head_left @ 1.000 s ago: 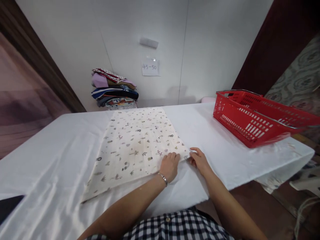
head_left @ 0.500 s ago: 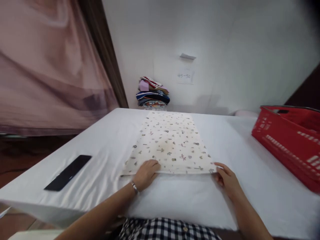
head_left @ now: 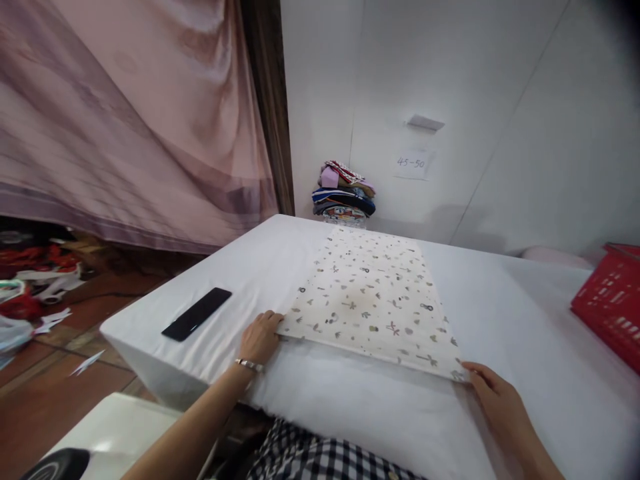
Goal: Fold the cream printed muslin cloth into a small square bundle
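Soft light, dark upper-right corner, faint wall (head_left: 480,87) shadows

A long table (head_left: 505,320) is standing with its far side toward the wall, and a white sheet (head_left: 157,367) is covering its top and hanging down over the left corner. Wrinkles are running through the sheet on the left. A pale cloth (head_left: 373,300) with small plant-like prints is lying spread across the middle, reaching toward the far edge. A flat black board (head_left: 197,313) is lying at a slant to its left, well apart. A red basket (head_left: 613,300) is sitting at the right. Folded clothes (head_left: 345,197) are stacking up at the far edge, possibly just behind the table.
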`<state>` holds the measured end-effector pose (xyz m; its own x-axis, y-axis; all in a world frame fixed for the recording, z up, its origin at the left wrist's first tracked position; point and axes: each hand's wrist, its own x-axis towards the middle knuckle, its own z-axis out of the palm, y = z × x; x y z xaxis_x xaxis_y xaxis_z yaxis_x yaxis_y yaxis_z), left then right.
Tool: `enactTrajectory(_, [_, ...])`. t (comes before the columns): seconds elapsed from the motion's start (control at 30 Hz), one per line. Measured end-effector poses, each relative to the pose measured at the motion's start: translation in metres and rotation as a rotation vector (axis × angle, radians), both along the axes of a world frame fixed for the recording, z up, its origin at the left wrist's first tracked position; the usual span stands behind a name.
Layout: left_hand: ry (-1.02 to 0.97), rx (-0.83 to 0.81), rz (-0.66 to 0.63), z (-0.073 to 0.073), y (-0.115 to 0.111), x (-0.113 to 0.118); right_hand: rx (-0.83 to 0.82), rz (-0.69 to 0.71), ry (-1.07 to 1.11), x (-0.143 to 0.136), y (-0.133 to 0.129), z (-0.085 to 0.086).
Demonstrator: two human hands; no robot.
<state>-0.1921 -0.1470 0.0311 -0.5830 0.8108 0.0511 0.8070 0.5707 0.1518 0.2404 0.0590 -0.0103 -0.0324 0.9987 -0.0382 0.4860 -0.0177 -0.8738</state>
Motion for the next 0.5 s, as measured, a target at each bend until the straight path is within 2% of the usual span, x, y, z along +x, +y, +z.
enactTrajectory(0.07, [-0.008, -0.007, -0.028, 0.000, -0.002, 0.000, 0.079, 0.044, -0.098, 0.003, 0.000, -0.003])
enactTrajectory(0.17, [-0.042, -0.014, -0.103, 0.004, -0.005, -0.007, 0.086, 0.067, -0.143, 0.007, -0.001, -0.006])
enactTrajectory(0.23, [-0.118, -0.048, -0.157, 0.012, -0.008, -0.017, 0.085, 0.079, -0.157, 0.008, -0.002, -0.007])
enactTrajectory(0.33, [-0.311, -0.186, -0.213, 0.031, -0.005, -0.038, 0.093, 0.114, -0.206, 0.010, -0.001, -0.009])
enactTrajectory(0.4, [-0.369, -0.235, -0.211, 0.043, 0.009, -0.047, 0.073, 0.147, -0.275, 0.013, 0.001, -0.011])
enactTrajectory(0.5, [-0.252, -0.061, -0.149, 0.047, 0.054, -0.041, 0.056, 0.178, -0.367, 0.017, 0.004, -0.017])
